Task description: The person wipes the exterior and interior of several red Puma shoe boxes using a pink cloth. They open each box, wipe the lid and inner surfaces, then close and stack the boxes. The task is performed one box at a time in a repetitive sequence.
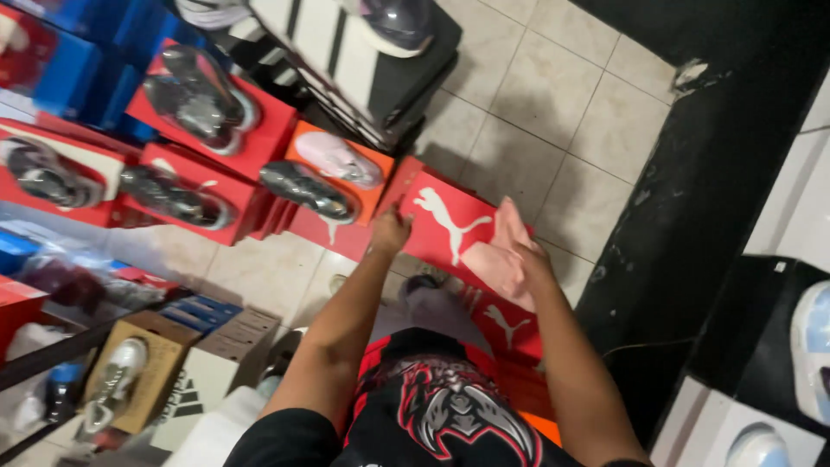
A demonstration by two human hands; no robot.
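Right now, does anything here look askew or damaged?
Somewhat. The red lid sits skewed between the left hand and right hand, with a pink cloth draped over it. The black ledge looks chipped near its top. Shoe boxes stand in uneven stacks.

The floor [553,95] is laid with pale beige square tiles, their grout lines running diagonally across the view. On the right a black ledge [692,199] with scuffed, chipped paint cuts across from far to near, with white tiled surface [800,199] beyond it. At the near left stands a dark shelf rail [60,350]. The light is even and indoor, with soft shadows on the tiles.
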